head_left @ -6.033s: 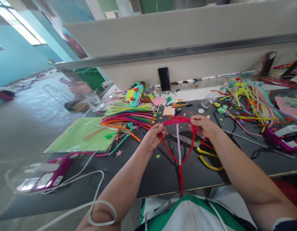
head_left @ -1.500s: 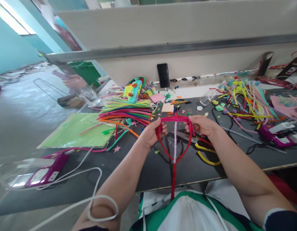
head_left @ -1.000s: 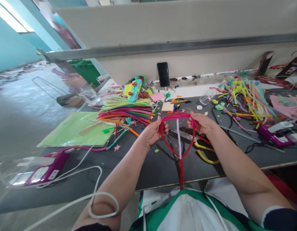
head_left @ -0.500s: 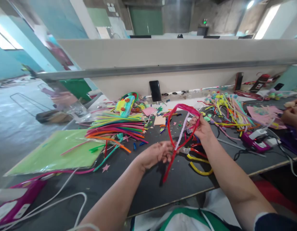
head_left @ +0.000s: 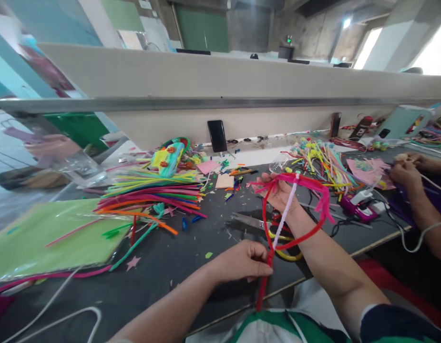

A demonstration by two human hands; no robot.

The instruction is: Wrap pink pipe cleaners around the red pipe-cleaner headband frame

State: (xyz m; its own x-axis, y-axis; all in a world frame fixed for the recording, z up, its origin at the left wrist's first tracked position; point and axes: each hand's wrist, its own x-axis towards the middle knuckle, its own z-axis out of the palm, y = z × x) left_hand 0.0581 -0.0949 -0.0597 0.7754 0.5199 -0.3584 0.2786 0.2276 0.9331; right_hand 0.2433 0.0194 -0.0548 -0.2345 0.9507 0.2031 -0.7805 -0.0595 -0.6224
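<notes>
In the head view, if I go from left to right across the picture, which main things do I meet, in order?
Green sheet, yellow-and-blue piece, phone, held frame, purple power strip, another person's hand.

Red hoop [head_left: 265, 214] with pink strands [head_left: 323, 207] and lilac stem [head_left: 286, 210], yellow-handled scissors [head_left: 254, 222] behind it, multicoloured pipe cleaners [head_left: 152, 190] to its left, dark grey counter [head_left: 145, 305] beneath

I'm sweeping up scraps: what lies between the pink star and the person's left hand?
In the head view, a light-green scrap lies between the pink star and the left hand, with some specks too small to identify.
</notes>
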